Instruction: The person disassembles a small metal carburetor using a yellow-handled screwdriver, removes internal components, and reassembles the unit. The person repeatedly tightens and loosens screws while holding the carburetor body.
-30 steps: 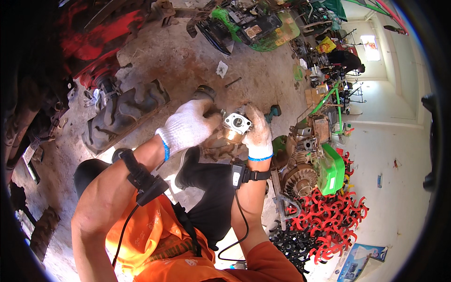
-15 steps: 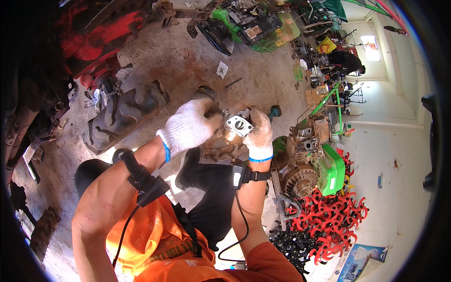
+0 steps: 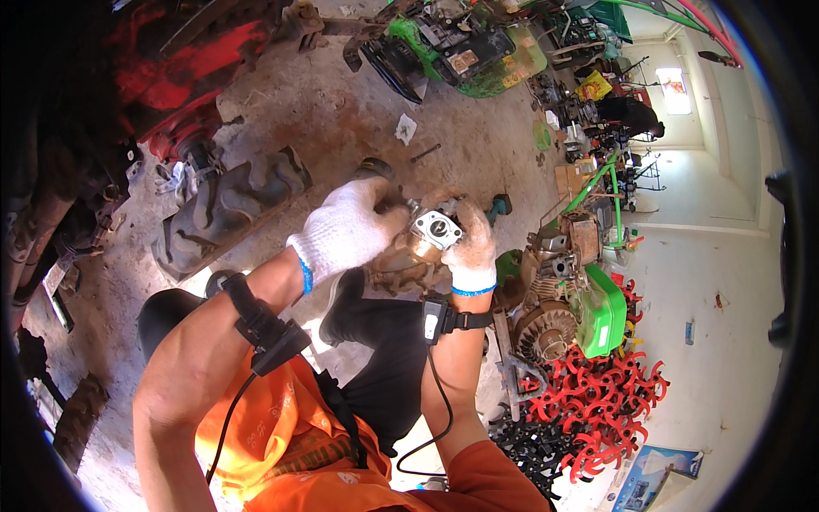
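Observation:
A small metal carburetor (image 3: 438,229) with a pale flange, a round bore and a brass-coloured bowl is held up before me. My right hand (image 3: 472,239), in a white knit glove with soiled fingers, is closed around its right side. My left hand (image 3: 350,224), in a matching glove, has its fingers curled and pinched at the carburetor's left side; the fingertips are in shadow. Inside the bore a thin plate shows. Below the carburetor, partly hidden by it, lie brownish metal parts (image 3: 399,271) on the floor.
A lugged tire (image 3: 230,205) lies left, beside red machinery (image 3: 188,85). A long bolt (image 3: 425,154) and a white scrap (image 3: 405,128) lie ahead. At right stand an engine (image 3: 546,328), a green tank (image 3: 602,311) and red curved blades (image 3: 589,397). A dark-clothed person (image 3: 630,115) bends far off.
The carburetor has tilted slightly, and the plate inside its bore appears at a different angle. Both hands keep nearly the same place and hold.

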Tool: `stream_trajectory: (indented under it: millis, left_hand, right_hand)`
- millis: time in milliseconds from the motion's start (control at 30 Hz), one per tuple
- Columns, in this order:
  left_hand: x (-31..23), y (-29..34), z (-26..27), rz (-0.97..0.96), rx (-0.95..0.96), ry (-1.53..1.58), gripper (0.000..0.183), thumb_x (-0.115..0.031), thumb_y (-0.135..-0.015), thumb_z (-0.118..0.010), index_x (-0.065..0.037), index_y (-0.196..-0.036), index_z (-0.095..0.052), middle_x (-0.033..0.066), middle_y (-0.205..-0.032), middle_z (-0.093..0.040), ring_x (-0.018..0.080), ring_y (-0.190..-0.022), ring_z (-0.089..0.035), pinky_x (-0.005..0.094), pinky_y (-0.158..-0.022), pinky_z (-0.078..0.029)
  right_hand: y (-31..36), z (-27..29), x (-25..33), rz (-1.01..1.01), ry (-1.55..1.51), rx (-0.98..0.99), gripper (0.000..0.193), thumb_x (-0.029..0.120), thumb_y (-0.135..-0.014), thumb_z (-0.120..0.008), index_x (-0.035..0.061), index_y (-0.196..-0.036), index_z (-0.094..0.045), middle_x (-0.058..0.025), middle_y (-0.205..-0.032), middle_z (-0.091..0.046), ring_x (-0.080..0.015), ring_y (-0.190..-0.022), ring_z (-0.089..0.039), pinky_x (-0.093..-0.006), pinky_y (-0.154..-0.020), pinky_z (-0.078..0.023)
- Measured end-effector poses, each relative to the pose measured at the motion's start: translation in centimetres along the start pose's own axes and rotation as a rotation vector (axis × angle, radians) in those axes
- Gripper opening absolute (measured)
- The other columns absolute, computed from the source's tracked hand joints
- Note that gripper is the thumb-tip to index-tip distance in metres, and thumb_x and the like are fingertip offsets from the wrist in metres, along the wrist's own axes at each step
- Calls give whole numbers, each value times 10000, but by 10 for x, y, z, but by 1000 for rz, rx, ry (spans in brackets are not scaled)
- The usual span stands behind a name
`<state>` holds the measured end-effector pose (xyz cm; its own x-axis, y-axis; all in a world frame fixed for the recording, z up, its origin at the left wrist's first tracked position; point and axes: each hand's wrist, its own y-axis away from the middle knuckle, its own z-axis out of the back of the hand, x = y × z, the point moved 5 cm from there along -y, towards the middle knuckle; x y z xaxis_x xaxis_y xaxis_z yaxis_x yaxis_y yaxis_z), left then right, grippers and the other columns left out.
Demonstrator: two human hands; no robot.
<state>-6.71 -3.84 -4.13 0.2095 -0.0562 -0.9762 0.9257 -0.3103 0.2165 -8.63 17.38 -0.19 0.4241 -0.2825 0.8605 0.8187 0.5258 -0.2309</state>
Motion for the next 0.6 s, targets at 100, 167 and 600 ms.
stream_trajectory:
  millis: [100, 167, 600]
  left_hand:
    - [-1, -1, 2, -24, -11, -24, 430, -246, -995, -687, 96, -1254, -728, 240, -1118, -797, 262, -999, -750, 398, -958, -575]
    - [1, -2, 1, -58, -26, -42, 435, -248, -1002, -687, 90, -1273, -726, 231, -1122, -795, 261, -989, -754, 392, -941, -578]
    - [80, -13, -5, 397, -99, 634, 297, -95, -1016, -568, 32, -1256, -688, 98, -877, -645, 224, -638, -630, 387, -623, -559]
  right_hand:
    - [1, 2, -1, 190, 365, -8, 321, 44, -954, -756, -19, -1266, -708, -198, -1276, -752, -312, -1101, -758, -415, -937, -617]
    - [7, 5, 0, 242, 513, -40, 362, 13, -935, -721, -11, -1296, -705, -205, -1303, -731, -347, -1144, -743, -436, -968, -609]
    - [14, 10, -23, -307, -936, -306, 468, 434, -1136, -641, 1, -1312, -619, -242, -1342, -730, -420, -1101, -776, -549, -828, -688]
